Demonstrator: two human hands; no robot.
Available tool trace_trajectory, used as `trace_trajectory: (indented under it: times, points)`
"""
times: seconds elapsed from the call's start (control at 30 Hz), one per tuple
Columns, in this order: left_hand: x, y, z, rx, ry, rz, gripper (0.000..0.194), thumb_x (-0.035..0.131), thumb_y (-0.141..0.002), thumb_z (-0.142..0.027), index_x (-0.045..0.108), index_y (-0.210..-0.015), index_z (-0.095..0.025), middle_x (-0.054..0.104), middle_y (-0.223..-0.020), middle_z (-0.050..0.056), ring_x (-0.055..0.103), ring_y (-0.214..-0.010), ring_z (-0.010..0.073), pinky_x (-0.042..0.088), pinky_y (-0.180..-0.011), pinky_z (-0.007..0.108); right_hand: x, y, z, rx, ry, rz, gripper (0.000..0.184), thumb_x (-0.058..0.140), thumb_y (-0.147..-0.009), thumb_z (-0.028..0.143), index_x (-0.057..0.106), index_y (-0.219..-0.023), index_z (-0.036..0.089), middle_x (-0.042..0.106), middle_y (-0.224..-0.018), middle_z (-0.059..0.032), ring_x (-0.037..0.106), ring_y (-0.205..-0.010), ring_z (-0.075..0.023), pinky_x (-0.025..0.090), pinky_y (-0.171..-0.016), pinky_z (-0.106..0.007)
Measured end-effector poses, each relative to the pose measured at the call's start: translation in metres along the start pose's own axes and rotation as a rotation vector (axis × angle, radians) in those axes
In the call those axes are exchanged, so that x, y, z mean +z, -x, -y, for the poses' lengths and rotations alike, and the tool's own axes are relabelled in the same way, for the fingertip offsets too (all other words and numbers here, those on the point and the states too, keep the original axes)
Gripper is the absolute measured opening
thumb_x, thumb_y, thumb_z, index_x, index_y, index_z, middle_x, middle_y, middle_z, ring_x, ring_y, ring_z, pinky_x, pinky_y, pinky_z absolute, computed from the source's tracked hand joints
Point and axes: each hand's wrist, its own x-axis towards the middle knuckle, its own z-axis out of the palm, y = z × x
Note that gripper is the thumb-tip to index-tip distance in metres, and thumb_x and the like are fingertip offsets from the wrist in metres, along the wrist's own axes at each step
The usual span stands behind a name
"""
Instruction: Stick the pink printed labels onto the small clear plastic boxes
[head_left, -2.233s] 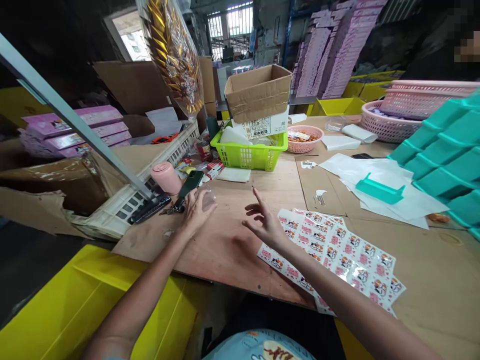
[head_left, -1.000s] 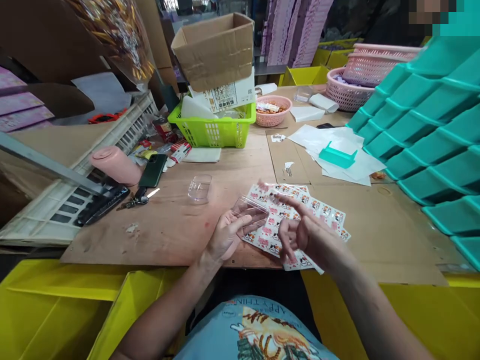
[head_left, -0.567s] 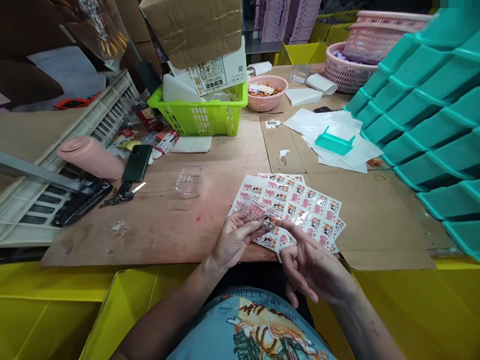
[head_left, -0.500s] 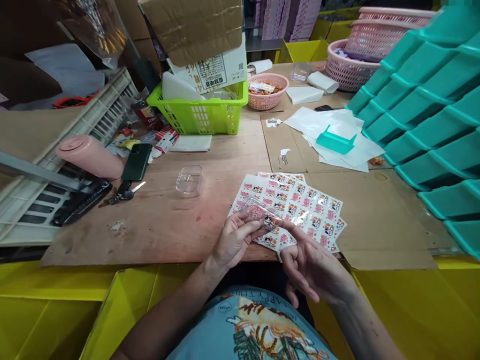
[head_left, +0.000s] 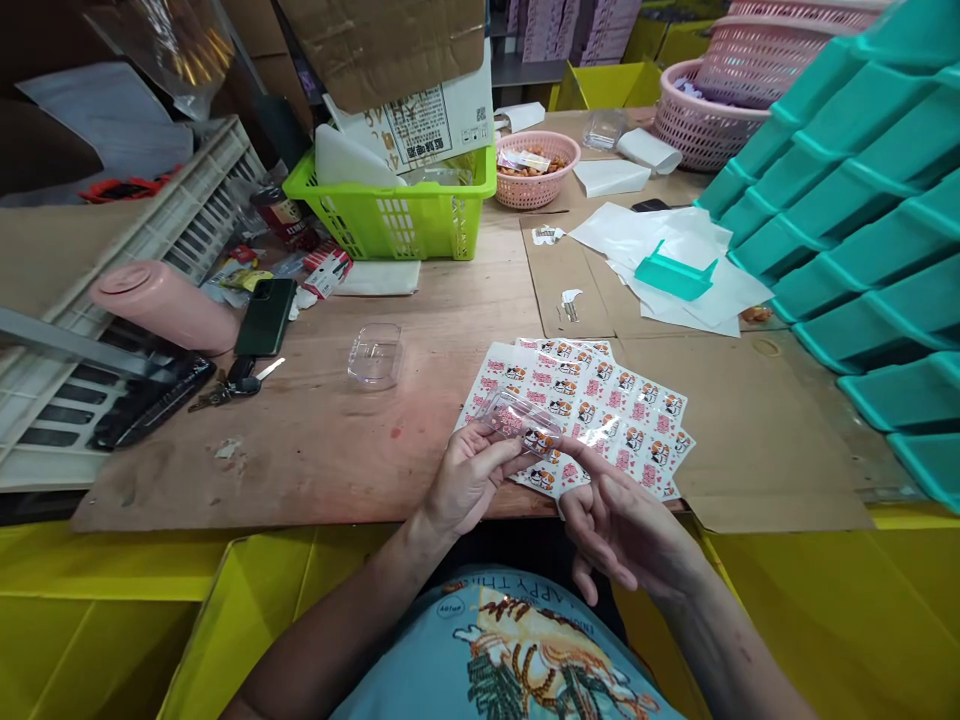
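My left hand pinches a small clear plastic lid between thumb and fingers, over the sticker sheets. Pink lettering and a cartoon cat show on or through the lid; I cannot tell how much is a sticker on it. My right hand has its index finger stretched out against the lid's right end, with the other fingers loosely apart and holding nothing. Beneath lie several overlapping white sticker sheets printed with cats and pink writing. Left of them stands a clear plastic box.
A lime-green basket and a pink basket of small items stand at the back. Stacked teal trays rise at right, near white papers with a teal piece. A phone, keys and pink bottle lie left.
The view has shifted slightly. Both hands keep nearly the same pose, with the lid in my left hand and my right index finger at its right end.
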Motion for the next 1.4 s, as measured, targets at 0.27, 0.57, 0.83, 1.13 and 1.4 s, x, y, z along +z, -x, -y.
trace_trajectory:
  times: [0.27, 0.57, 0.83, 1.13, 1.4]
  points:
    - [-0.002, -0.001, 0.002, 0.002, -0.013, -0.006, 0.022, 0.072, -0.075, -0.01, 0.073, -0.097, -0.012, 0.076, -0.098, 0.007, 0.071, -0.092, 0.0188, 0.055, -0.094, 0.037, -0.001, 0.0, 0.0, -0.014, -0.001, -0.013, 0.055, 0.051, -0.098, 0.04, 0.03, -0.147, 0.027, 0.059, -0.061, 0.0055, 0.042, -0.033, -0.0031, 0.057, -0.047, -0.028]
    - [-0.003, 0.0, 0.004, 0.012, -0.032, 0.011, 0.021, 0.07, -0.077, -0.011, 0.073, -0.097, -0.011, 0.076, -0.102, 0.01, 0.07, -0.1, 0.0243, 0.052, -0.099, 0.043, 0.005, 0.0, 0.003, -0.002, 0.035, -0.068, 0.048, 0.048, -0.099, 0.039, 0.034, -0.144, 0.027, 0.058, -0.059, 0.0058, 0.041, -0.032, -0.0032, 0.057, -0.047, -0.029]
    - [-0.001, 0.002, 0.0, -0.016, 0.083, 0.012, 0.023, 0.058, -0.092, -0.027, 0.069, -0.105, -0.012, 0.074, -0.108, 0.013, 0.069, -0.106, 0.0272, 0.048, -0.102, 0.052, 0.011, 0.001, 0.005, -0.003, 0.071, -0.123, 0.052, 0.047, -0.1, 0.034, 0.028, -0.147, 0.028, 0.058, -0.059, 0.0062, 0.042, -0.032, -0.0043, 0.056, -0.046, -0.029]
    - [0.002, 0.002, 0.003, 0.014, 0.039, -0.061, 0.019, 0.059, -0.092, -0.03, 0.068, -0.101, -0.015, 0.075, -0.105, 0.009, 0.07, -0.103, 0.0245, 0.05, -0.101, 0.05, 0.017, -0.001, 0.01, 0.008, 0.123, -0.176, 0.056, 0.052, -0.097, 0.039, 0.029, -0.147, 0.026, 0.057, -0.056, 0.008, 0.04, -0.031, -0.0043, 0.057, -0.046, -0.028]
    - [0.008, 0.003, 0.013, 0.11, -0.08, -0.148, 0.028, 0.065, -0.087, -0.042, 0.069, -0.095, -0.015, 0.075, -0.103, 0.009, 0.07, -0.103, 0.0243, 0.054, -0.097, 0.044, 0.023, -0.005, 0.009, -0.048, 0.358, -0.292, 0.063, 0.06, -0.093, 0.044, 0.032, -0.145, 0.021, 0.055, -0.051, 0.0091, 0.043, -0.031, -0.0073, 0.051, -0.04, -0.024]
